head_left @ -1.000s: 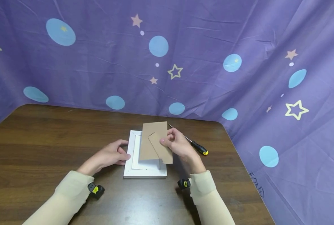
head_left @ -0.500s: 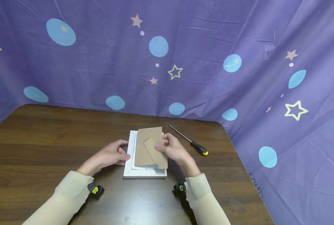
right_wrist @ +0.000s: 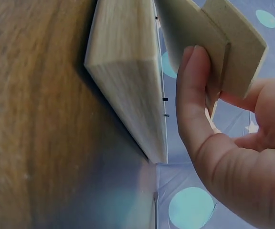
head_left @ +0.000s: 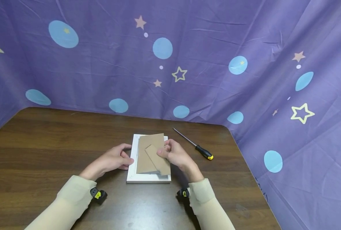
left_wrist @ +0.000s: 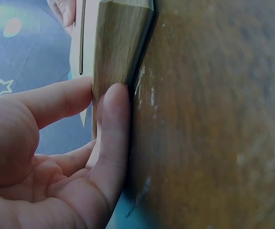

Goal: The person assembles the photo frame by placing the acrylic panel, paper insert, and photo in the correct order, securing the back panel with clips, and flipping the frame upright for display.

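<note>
A white picture frame [head_left: 132,174] lies face down on the table, its wood-grained side [left_wrist: 118,43] close up in the left wrist view. My left hand [head_left: 114,158] holds the frame's left edge, thumb on top and fingers along the side. Over the frame's opening, my right hand [head_left: 177,156] pinches a brown backing board [head_left: 143,156] by its right edge. The board's stand flap [head_left: 156,156] runs diagonally across it. In the right wrist view the board [right_wrist: 192,28] is tilted, its near edge raised above the frame [right_wrist: 125,95]. Small dark tabs stick up from the frame's back.
A screwdriver [head_left: 204,152] with a black and yellow handle lies right of the frame, its shaft pointing to the back. The brown wooden table [head_left: 58,137] ends at a purple curtain [head_left: 205,64] behind and at the right.
My right hand has brought the backing board left, toward me and down over the frame's opening. My left hand has kept its hold on the frame.
</note>
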`<action>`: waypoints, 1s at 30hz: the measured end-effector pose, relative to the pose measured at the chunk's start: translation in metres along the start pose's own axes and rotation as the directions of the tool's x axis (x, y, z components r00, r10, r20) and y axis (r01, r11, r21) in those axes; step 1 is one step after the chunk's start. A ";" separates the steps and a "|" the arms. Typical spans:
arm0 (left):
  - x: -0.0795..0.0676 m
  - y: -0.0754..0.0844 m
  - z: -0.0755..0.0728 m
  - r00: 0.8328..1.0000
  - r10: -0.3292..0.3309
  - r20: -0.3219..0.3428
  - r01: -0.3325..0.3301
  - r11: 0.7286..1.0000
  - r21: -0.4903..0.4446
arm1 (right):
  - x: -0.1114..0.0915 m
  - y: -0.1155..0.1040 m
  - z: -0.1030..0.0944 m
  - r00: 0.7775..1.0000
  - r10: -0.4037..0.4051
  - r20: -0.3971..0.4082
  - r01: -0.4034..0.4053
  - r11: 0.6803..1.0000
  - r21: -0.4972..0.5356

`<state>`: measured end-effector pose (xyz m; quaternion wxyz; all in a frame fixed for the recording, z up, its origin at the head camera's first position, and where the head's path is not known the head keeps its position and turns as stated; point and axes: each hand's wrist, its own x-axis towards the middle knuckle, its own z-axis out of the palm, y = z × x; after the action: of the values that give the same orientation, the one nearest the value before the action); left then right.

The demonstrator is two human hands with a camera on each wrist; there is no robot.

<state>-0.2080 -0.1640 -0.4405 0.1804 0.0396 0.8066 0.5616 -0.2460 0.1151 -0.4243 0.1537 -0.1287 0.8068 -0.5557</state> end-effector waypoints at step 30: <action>0.000 -0.001 0.000 1.000 0.002 -0.003 -0.002 1.000 -0.012 | -0.004 -0.003 0.011 0.993 -0.052 -0.107 -0.008 0.868 -0.496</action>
<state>-0.2079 -0.1639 -0.4416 0.1790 0.0384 0.8033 0.5667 -0.2380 0.1062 -0.4246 0.0617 -0.1403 0.9283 -0.3387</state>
